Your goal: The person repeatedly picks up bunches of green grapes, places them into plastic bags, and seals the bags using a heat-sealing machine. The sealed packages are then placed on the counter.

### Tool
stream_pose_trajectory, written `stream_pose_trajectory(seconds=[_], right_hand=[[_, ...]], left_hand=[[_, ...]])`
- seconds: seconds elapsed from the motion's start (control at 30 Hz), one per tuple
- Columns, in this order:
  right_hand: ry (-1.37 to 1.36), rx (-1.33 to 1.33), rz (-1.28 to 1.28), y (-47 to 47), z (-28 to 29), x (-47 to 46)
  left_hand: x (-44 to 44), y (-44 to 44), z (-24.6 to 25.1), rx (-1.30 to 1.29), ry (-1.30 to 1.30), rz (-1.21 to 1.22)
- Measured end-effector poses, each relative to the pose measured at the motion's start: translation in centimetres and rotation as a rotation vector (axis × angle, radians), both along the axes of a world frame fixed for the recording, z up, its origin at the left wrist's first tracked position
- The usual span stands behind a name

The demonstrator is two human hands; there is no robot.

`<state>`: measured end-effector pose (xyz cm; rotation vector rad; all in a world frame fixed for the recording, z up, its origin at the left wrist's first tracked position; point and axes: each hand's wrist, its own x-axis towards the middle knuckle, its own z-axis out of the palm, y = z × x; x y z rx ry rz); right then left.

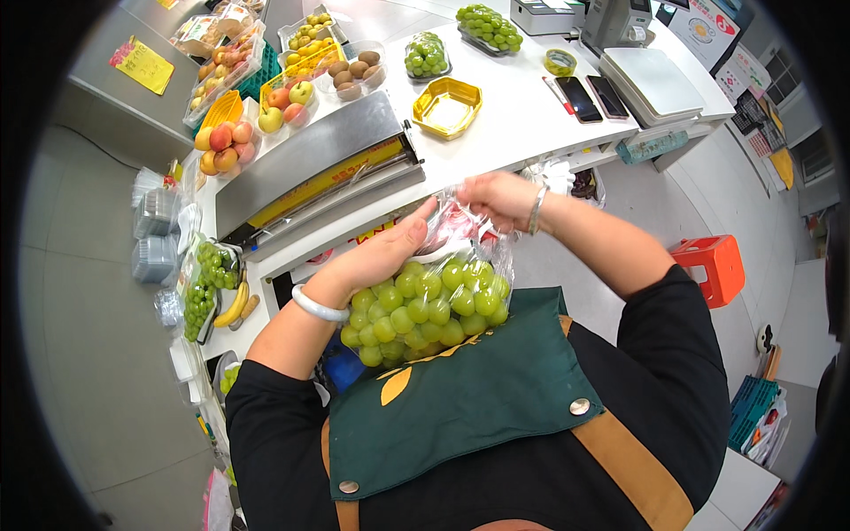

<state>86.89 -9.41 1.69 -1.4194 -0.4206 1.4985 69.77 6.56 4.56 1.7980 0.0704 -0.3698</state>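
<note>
A bunch of large green grapes [425, 308] in a clear plastic bag [499, 255] is up against the front of my dark green apron. My left hand [393, 244] lies along the left side of the bag's gathered top, its thumb and fingertips at the plastic. At the other side, my right hand [497, 198] pinches the top of the plastic with curled fingers. Something red and white shows through the film between the hands. The underside of the bunch is hidden by the apron.
Before me on the white counter [491, 143] are a film-wrap dispenser [319, 166], a gold octagonal tray [425, 123], packed grapes [425, 56], peaches [226, 143], kiwifruit [355, 72], tape [560, 62], two phones [579, 99] and a scale [654, 83]. An orange stool [724, 269] stands right.
</note>
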Motion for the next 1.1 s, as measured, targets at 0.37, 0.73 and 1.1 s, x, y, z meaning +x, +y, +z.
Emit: stream_pose_trajectory(seconds=[0.37, 0.73, 1.1], right_hand=[[0.629, 0.099, -0.006, -1.0, -6.4, -5.3], [0.483, 0.231, -0.024, -4.5, -5.1, -4.1], [0.587, 0.277, -0.043, -5.3, -4.9, -4.3]], left_hand=[[-0.6, 2.6, -2.5, -0.064, 0.407, 0.15], [-0.7, 4.8, -4.6, -0.313, 0.482, 0.231], [0.2, 5.1, -4.9, -0.518, 0.532, 0.257]])
